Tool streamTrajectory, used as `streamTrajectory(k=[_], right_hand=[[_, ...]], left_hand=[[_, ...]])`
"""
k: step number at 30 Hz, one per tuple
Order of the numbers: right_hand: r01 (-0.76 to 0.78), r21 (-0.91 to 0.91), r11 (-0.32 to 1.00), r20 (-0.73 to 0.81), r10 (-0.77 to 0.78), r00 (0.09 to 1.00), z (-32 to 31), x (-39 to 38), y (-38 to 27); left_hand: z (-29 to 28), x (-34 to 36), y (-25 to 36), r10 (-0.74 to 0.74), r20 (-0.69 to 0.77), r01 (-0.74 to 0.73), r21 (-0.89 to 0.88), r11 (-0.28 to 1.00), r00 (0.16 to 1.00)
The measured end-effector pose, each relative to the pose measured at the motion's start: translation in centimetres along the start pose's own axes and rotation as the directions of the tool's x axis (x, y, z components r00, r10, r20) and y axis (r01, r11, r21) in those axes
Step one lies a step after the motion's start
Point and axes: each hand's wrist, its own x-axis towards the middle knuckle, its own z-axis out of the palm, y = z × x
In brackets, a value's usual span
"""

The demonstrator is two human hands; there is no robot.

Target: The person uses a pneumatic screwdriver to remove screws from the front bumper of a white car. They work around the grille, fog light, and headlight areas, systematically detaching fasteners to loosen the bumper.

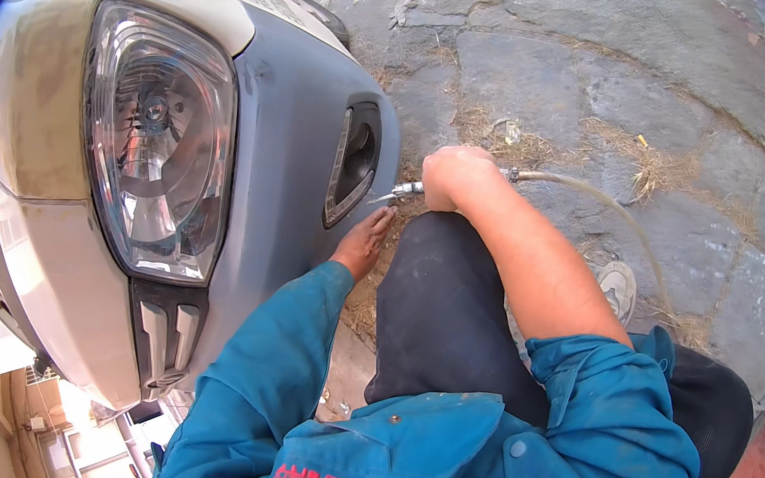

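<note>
My right hand (457, 173) is closed around an air blow gun (407, 188) with a slim metal nozzle. Its tip points left at the lower edge of a car's grey front bumper (295, 127). A pale hose (597, 191) runs from the back of the gun. Just below the nozzle, my left hand (365, 242) lies against the bumper with its fingers stretched out. Beside it sits the fog light recess (355, 161), dark with a light strip. The bumper has a dull, matte surface.
Left of the bumper is a large clear headlight (158, 141), with a worn tan patch (43, 94) on the panel beside it. My bent knee (440, 287) is close to the bumper. Cracked stone paving (545, 75) with tufts of dry grass (650, 170) lies beyond.
</note>
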Motion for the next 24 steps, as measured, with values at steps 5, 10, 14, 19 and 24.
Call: streamTrajectory(k=[5, 10, 14, 19, 24], right_hand=[[-0.094, 0.045, 0.995, 0.043, 0.092, 0.995, 1.2, 0.0, 1.7], [-0.071, 0.059, 0.996, 0.036, 0.069, 0.997, 0.2, -0.2, 1.9], [0.059, 0.133, 0.989, 0.023, -0.062, 0.998, -2.1, -1.4, 1.0], [0.156, 0.332, 0.930, -0.005, -0.164, 0.986, -6.0, -3.2, 0.4], [0.174, 0.371, 0.912, -0.192, -0.108, 0.975, -8.7, -3.6, 0.9]], left_hand=[[1.6, 3.0, 1.7, 0.111, 0.131, -0.116, 0.026, 0.993, 0.985], [1.7, -5.6, 3.8, 0.186, 0.046, -0.188, 0.053, 0.981, 0.982], [-1.6, -14.3, 1.6, 0.206, 0.111, -0.208, 0.008, 0.978, 0.972], [-6.7, -19.3, -4.9, -0.139, -0.074, 0.136, -0.050, 0.989, 0.987], [-9.3, -17.8, -13.2, -0.534, -0.209, 0.415, -0.426, 0.804, 0.819]])
